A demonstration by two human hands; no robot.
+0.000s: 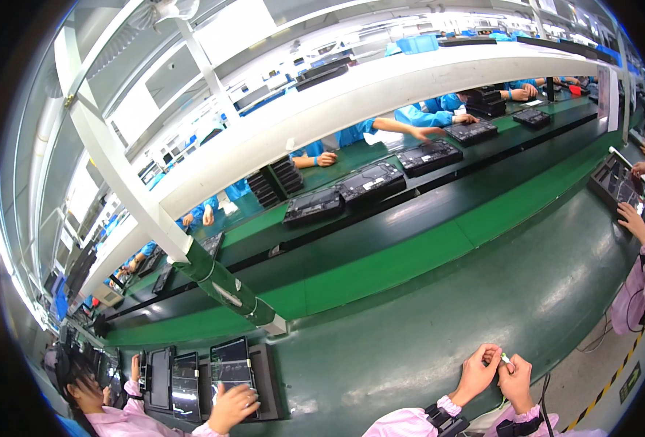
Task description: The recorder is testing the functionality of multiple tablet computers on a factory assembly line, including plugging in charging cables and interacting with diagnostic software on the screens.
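Observation:
My left hand and my right hand meet over the green worktable near its front edge. Between their fingertips is a small white and green piece, too small for its kind to be told. Fingers of both hands are pinched together around it. Pink sleeves and black bands cover my wrists. Beside my right wrist a dark cable hangs down.
At the left, a co-worker in pink handles dark flat panels in black trays. More co-workers sit at the right around a black tray. Across the table, black cases line a conveyor. A white post stands at left.

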